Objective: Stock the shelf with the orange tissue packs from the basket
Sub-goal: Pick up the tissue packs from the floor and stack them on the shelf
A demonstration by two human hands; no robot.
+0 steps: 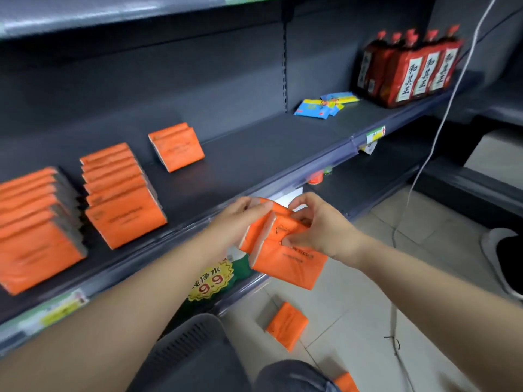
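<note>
Bare forearms reached in from the bottom edge, above a dark grey slotted basket and a knee in dark cloth; the basket's inside was out of view. Pale floor tiles ran beneath, with one loose orange pack lying on them and an orange corner cut off at the lower edge. A dark metal shelf carried three rows of orange packs: a long left row, badly blurred, a middle row and a short back row. Far to the right on that shelf stood red bottles with blue packets near them, all smeared. A white cable hung down at the right.

Both hands met just in front of the shelf's front rail. The left hand pinched the top of two held tissue packs, and the right hand curled its fingers round the nearer one. Their print was too blurred to read.
</note>
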